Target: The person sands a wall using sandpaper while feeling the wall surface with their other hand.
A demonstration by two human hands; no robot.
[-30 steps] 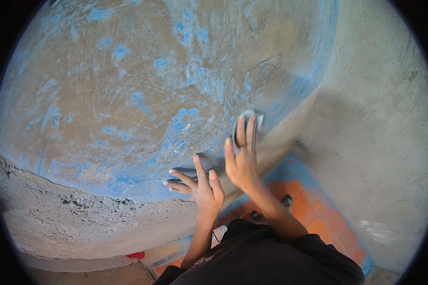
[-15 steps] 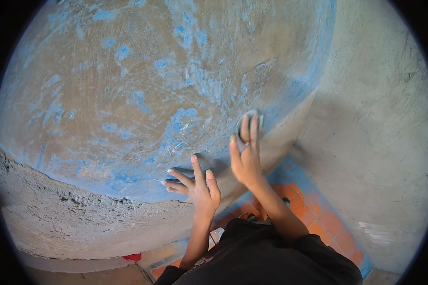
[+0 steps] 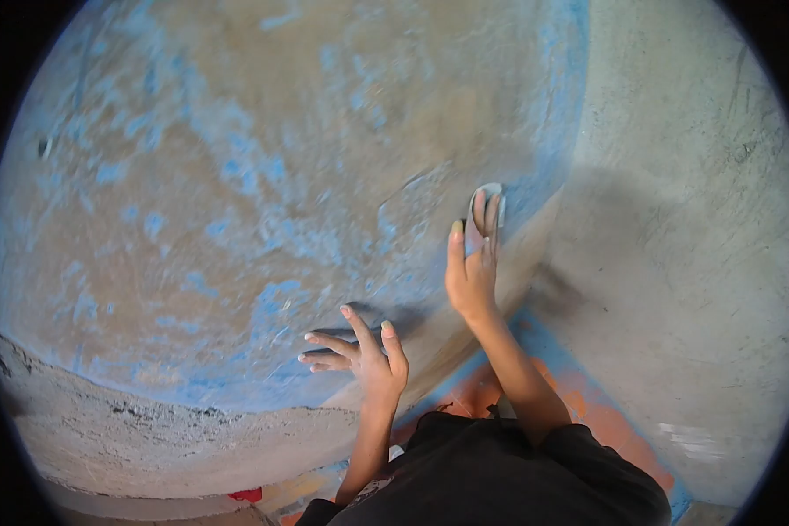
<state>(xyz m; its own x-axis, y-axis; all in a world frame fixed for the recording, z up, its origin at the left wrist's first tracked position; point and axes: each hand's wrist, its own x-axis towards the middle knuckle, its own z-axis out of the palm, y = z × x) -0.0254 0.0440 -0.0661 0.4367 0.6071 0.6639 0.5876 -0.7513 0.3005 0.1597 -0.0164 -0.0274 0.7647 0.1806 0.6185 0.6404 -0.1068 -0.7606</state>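
Note:
My right hand (image 3: 473, 272) presses a folded grey piece of sandpaper (image 3: 497, 195) against the blue-stained brown surface (image 3: 324, 175), close to its right border. Two fingers lie over the sheet, while the thumb stands apart at its left. Lower and to the left, my left hand (image 3: 368, 355) has its fingers spread, with nothing in it. Its fingertips are at the surface near the lower edge, with shadow beside them; whether they touch is hard to tell. Blue paint remains in patches and streaks across the worn surface.
A rough cement edge (image 3: 193, 430) runs below the painted surface. To the right rises a plain grey wall (image 3: 675, 245). Orange floor tiles (image 3: 605, 421) with a blue border lie beneath me. Something red (image 3: 247, 495) shows at the bottom left.
My right hand and the sandpaper have moved up and slightly right along the surface. My left hand stays about where it was in view, fingers still spread. The view has shifted a little.

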